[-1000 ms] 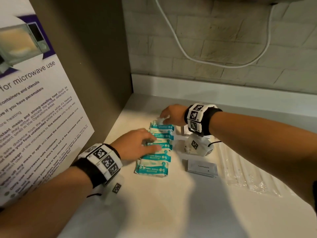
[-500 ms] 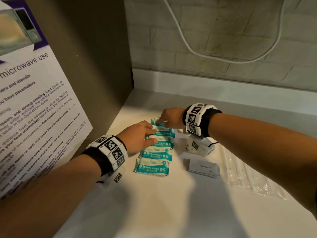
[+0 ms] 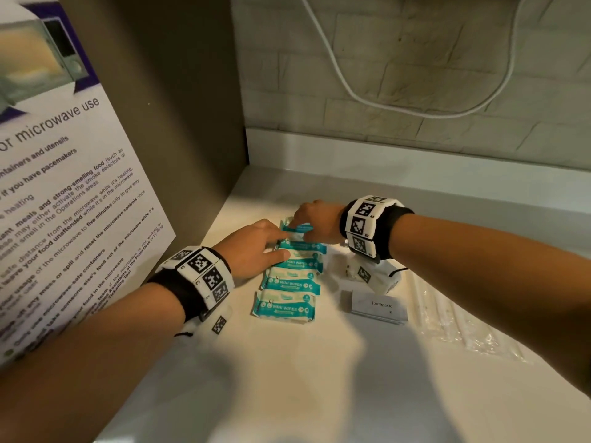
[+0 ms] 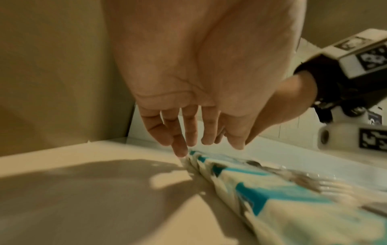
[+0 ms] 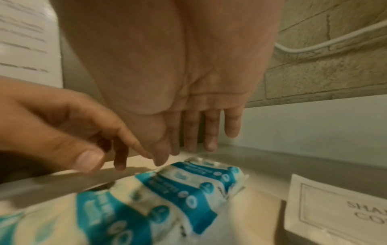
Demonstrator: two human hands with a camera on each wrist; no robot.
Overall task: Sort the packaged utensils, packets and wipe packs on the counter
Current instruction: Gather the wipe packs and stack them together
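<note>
The near part of the worktop (image 3: 287,394) lies bare and shadowed by the arms, and this is the widest open room in view. Going farther in, the free strip narrows: a wall with a microwave notice (image 3: 57,219) closes the left side, and a white upstand under a tiled wall (image 3: 415,75) closes the far side.

In the middle stands a column of wipe packs (image 3: 284,306), teal and white, each overlapping the next and running from near to far. Five can be counted in the head view; more may be hidden under the hands. To the right of the nearest pack, with a bare gap between, lies one grey toothpaste packet (image 3: 377,306). Right of that lie clear-wrapped utensils (image 3: 463,327), several side by side, their number not countable. One more white packet (image 5: 335,215) lies right of the column's far end.

The left hand (image 3: 256,247) rests on the column's left edge, fingers straight and slightly spread, tips touching the packs, gripping nothing. The right hand (image 3: 315,220) is at the far end, fingers extended downward, fingertips (image 5: 161,159) touching the farthest pack; whether it pinches it I cannot tell. A white cable (image 3: 399,107) sags across the tiles.
</note>
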